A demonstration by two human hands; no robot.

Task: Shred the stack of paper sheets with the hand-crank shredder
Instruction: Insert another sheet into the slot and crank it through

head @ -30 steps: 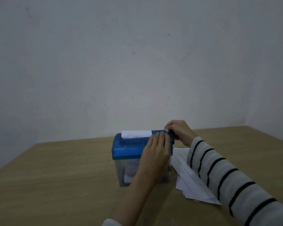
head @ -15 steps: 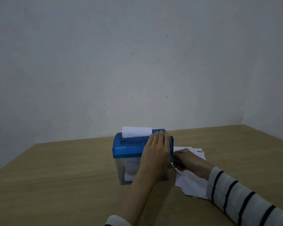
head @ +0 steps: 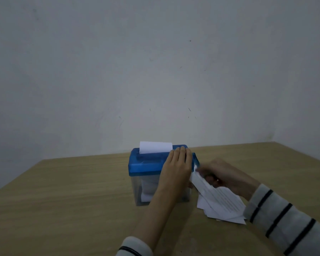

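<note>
The hand-crank shredder has a blue lid over a clear bin and stands in the middle of the table. A white sheet sticks up out of its slot. Shredded paper shows through the bin. My left hand lies flat on the right part of the lid, fingers straight, pressing down. My right hand is at the shredder's right side at mid height, fingers curled round the crank handle, which is mostly hidden. The stack of paper sheets lies just right of the bin, its near-shredder end lifted against my right hand.
The wooden table reaches to a plain grey wall behind the shredder. Its far right corner shows at the upper right. My striped sleeve crosses the lower right of the table.
My right hand swung from the top of the crank circle down beside the bin, then back up to mid height. More of the sheet shows above the slot. My left hand stayed on the lid.
</note>
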